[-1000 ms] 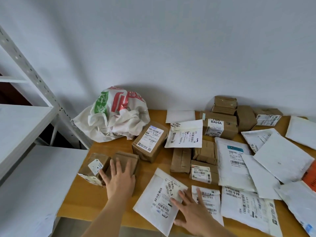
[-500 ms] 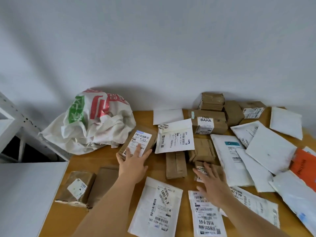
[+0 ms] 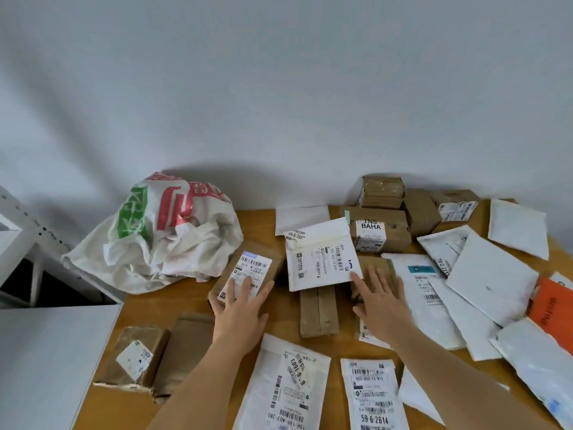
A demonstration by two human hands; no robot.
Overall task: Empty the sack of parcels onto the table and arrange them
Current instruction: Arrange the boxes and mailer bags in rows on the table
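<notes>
step: arranging, sack judged emptied, slumped at table back-left | left hand flat on labelled box, fingers straight | right hand spread over brown parcel, nothing gripped | next: box to be gripped and squared up

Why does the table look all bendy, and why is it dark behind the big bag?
Head view: the wide-angle lens curves the table edges and the wall line. The dark patch behind the sack is its soft shadow on the wall. No glare; the box label under the left hand looks slightly smeared.
</notes>
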